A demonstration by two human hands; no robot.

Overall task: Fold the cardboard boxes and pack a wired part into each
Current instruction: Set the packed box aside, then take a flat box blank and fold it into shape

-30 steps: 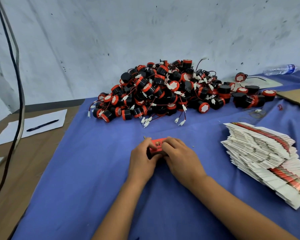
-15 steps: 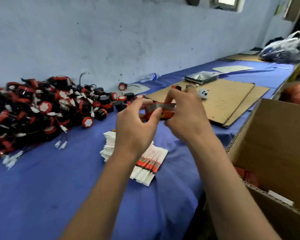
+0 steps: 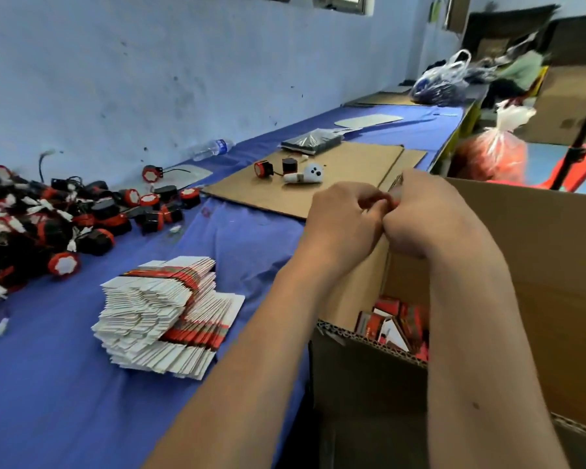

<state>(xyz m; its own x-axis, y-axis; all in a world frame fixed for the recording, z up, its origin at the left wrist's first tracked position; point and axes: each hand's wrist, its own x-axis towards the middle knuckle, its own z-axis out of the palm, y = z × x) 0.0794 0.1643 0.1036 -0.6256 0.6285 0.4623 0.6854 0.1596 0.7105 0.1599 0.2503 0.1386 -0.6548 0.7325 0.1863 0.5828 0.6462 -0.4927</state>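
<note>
Blue cloth (image 3: 65, 384) covers table, pale wall (image 3: 132, 79).

One head-worn view looks forward and down, close over the blue-clothed table (image 3: 65, 401).

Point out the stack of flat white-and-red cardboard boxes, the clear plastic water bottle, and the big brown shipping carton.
Stack of flat white-and-red cardboard boxes (image 3: 159, 313): head view, top of the stack.
Clear plastic water bottle (image 3: 212, 148): head view, its body.
Big brown shipping carton (image 3: 555, 265): head view, inner far wall.

Scuffed pale blue wall (image 3: 142, 72) along the left. Long table under blue cloth (image 3: 48, 384). Window (image 3: 347, 1) at top edge. Cluttered far right corner.
</note>
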